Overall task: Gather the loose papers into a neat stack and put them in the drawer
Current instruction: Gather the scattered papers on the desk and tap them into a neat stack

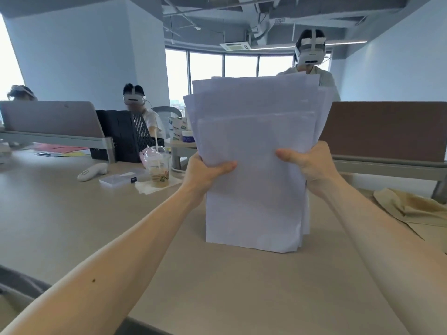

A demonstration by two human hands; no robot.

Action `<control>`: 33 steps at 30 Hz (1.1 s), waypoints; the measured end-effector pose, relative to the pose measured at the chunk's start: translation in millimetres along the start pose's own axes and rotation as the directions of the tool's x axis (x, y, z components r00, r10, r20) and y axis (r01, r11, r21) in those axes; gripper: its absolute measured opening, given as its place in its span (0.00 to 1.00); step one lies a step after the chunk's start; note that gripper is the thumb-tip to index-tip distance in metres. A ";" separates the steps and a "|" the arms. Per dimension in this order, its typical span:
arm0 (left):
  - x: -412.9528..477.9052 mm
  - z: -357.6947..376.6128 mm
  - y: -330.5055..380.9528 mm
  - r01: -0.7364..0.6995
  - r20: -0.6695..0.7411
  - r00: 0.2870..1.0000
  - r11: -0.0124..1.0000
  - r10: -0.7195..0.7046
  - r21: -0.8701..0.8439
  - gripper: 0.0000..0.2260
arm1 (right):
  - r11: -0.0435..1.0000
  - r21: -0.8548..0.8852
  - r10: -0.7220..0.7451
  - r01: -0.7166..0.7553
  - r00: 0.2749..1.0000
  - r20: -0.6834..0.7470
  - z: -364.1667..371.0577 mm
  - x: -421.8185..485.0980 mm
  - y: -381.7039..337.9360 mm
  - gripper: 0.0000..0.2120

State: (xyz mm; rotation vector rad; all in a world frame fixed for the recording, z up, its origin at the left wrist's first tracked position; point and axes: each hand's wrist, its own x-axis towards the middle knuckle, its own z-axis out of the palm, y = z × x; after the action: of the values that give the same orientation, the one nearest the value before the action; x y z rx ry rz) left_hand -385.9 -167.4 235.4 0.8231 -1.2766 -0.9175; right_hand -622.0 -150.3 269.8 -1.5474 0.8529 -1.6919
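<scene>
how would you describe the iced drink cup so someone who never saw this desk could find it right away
Start at the black mesh file rack on the left of the desk, beside the divider. Just right of it and nearer the camera stands the drink cup, on a white napkin. It is the only clear plastic cup, with a domed lid and a straw.

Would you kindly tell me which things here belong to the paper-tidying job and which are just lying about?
Job: paper stack, upright on the desk, left hand, right hand.
Lying about: iced drink cup, white controller, black file rack, beige cloth.
</scene>
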 end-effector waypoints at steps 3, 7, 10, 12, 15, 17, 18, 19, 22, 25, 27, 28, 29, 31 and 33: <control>0.7 -10.0 6.4 0.036 0.065 0.997 0.998 -0.040 0.060 0.16 | 0.998 0.058 -0.016 0.020 0.997 -0.069 4.7 5.7 -4.9 0.09; 0.6 -26.0 9.8 0.069 0.060 0.994 0.954 -0.090 0.292 0.08 | 0.978 0.197 0.078 -0.062 0.994 -0.071 15.4 6.8 -0.6 0.14; 8.5 -36.0 32.0 -0.026 -0.059 0.996 0.853 0.066 0.522 0.09 | 0.994 0.063 0.099 -0.093 0.990 -0.105 12.5 11.4 -0.8 0.22; 18.8 -48.4 53.7 -0.108 0.003 0.989 0.717 0.147 0.689 0.10 | 0.979 -0.202 -0.007 -0.025 0.988 -0.152 -1.6 20.9 -6.1 0.33; 33.8 -65.3 81.1 -0.188 0.153 0.981 0.409 0.117 0.893 0.11 | 0.868 -0.496 -0.039 0.037 0.999 0.006 -19.9 27.9 -15.2 0.49; 35.7 -64.7 89.9 -0.246 0.241 0.969 0.302 0.052 0.921 0.14 | 0.831 -0.549 0.033 0.086 0.979 0.203 -20.6 27.2 -15.4 0.39; 35.7 -61.6 92.5 -0.281 0.283 0.959 0.251 0.027 0.926 0.14 | 0.831 -0.549 0.078 0.090 0.958 0.275 -19.4 26.0 -12.8 0.31; 34.5 -58.7 94.4 -0.304 0.310 0.951 0.203 0.004 0.931 0.14 | 0.838 -0.537 0.098 0.093 0.944 0.316 -17.8 23.4 -9.1 0.24; 30.9 -56.0 92.6 -0.331 0.343 0.938 0.170 -0.047 0.928 0.15 | 0.907 -0.415 0.069 0.076 0.944 0.323 -18.9 14.0 3.0 0.17; 26.0 -50.8 90.0 -0.368 0.378 0.925 0.142 -0.045 0.919 0.16 | 0.964 -0.267 0.099 -0.001 0.929 0.355 -24.0 1.9 15.6 0.21; 23.2 -45.3 87.4 -0.400 0.406 0.913 0.117 -0.039 0.909 0.17 | 0.972 -0.233 0.105 -0.017 0.923 0.371 -24.3 -5.4 23.6 0.25; 23.0 -43.1 85.7 -0.422 0.428 0.903 0.105 -0.039 0.901 0.17 | 0.976 -0.215 0.105 -0.023 0.921 0.376 -23.5 -8.7 27.0 0.27; 23.5 -41.6 83.6 -0.444 0.450 0.892 0.102 -0.040 0.890 0.17 | 0.980 -0.195 0.106 -0.033 0.922 0.373 -22.7 -11.3 30.5 0.28; 25.6 -40.0 79.7 -0.482 0.485 0.874 0.094 -0.023 0.871 0.14 | 0.986 -0.164 0.097 -0.042 0.932 0.350 -22.8 -15.1 38.1 0.27; 27.7 -39.9 75.7 -0.498 0.499 0.866 0.067 -0.008 0.865 0.14 | 0.987 -0.156 0.079 -0.035 0.954 0.288 -22.8 -17.7 44.7 0.23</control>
State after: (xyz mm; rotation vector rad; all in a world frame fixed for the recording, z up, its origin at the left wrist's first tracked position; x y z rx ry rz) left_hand -336.8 -160.5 310.5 1.4118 -2.3898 0.3607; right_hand -641.4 -159.7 221.1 -1.8019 0.8727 -1.3375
